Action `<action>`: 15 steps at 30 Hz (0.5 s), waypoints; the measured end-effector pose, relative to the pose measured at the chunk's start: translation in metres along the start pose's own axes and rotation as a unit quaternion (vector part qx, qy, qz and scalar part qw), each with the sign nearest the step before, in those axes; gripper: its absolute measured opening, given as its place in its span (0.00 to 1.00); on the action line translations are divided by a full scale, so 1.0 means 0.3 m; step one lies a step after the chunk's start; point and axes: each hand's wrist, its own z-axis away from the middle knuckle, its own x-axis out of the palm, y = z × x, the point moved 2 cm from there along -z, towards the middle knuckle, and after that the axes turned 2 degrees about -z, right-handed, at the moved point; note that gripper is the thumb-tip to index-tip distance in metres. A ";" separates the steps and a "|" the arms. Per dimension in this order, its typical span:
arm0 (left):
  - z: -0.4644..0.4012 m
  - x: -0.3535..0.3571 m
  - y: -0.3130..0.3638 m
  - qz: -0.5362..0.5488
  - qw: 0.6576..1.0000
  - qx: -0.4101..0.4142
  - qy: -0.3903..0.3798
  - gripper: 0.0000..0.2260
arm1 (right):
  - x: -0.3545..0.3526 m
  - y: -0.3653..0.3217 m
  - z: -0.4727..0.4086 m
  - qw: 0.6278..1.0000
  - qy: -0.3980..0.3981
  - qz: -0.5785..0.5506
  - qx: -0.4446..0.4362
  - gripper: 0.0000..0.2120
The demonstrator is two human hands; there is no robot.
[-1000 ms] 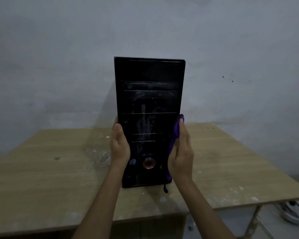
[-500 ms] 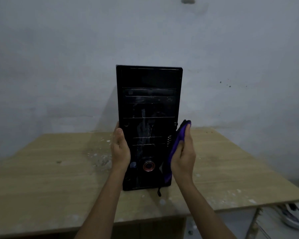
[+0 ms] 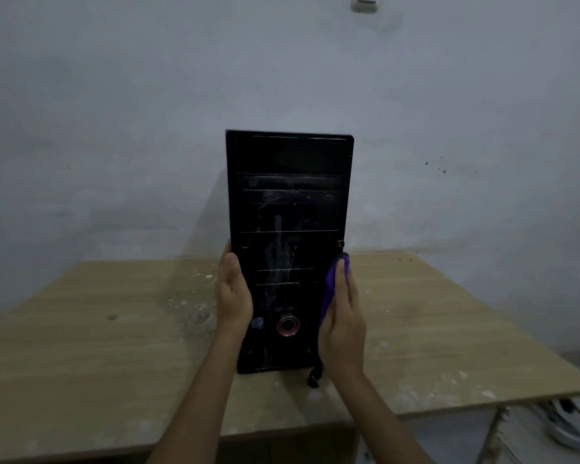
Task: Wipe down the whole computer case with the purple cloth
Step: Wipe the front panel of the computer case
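While the black computer case (image 3: pixel 288 249) stands upright on the table (image 3: pixel 449 329), the right hand (image 3: pixel 344 324), fingers straight, again presses the purple cloth (image 3: pixel 330 289) against its right side; the left hand (image 3: pixel 233 293) stays flat on the left side.

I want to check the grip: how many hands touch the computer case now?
2. The left hand rests on the computer case's left edge; the right hand presses the purple cloth against its right edge.

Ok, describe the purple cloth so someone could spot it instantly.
Find the tall black computer case standing on the wooden table. The thin purple cloth lies against its right edge under the right hand, the only brightly coloured thing there.
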 end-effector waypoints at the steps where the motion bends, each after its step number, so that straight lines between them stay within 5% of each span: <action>1: 0.002 0.000 0.003 0.000 1.000 0.001 0.000 0.26 | 0.001 -0.008 -0.015 1.000 0.012 0.003 0.008 0.35; 8: 0.002 0.002 0.003 -0.001 1.000 -0.002 0.004 0.28 | 0.024 0.022 0.044 0.994 -0.028 0.094 -0.049 0.32; 15: 0.007 -0.007 0.011 -0.013 1.000 -0.010 -0.001 0.29 | 0.025 0.004 0.000 0.999 -0.010 0.042 0.016 0.41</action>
